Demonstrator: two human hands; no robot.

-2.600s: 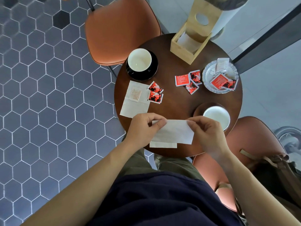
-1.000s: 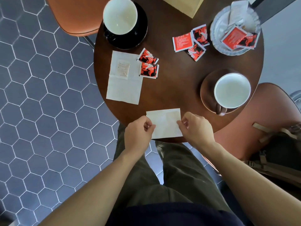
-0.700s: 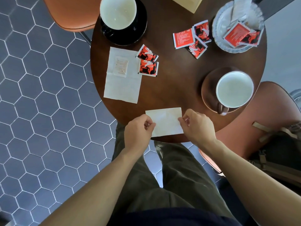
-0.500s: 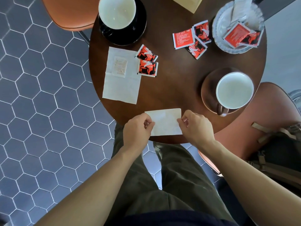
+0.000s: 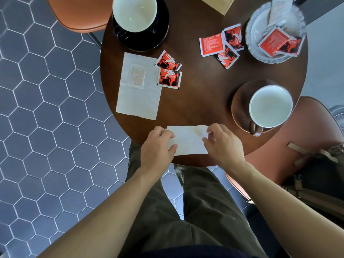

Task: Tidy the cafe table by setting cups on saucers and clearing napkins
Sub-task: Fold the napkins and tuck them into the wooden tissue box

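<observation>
From the head camera, a folded napkin lies at the near edge of the round dark wooden table. The left hand pinches its left end with curled fingers, and the right hand pinches its right end. To fold it well, I would line up the edges, then press the crease flat before lifting. The paper looks thin, soft and faintly stained. A second napkin lies open further left, near glossy red sachets. Both white cups sit on saucers.
</observation>
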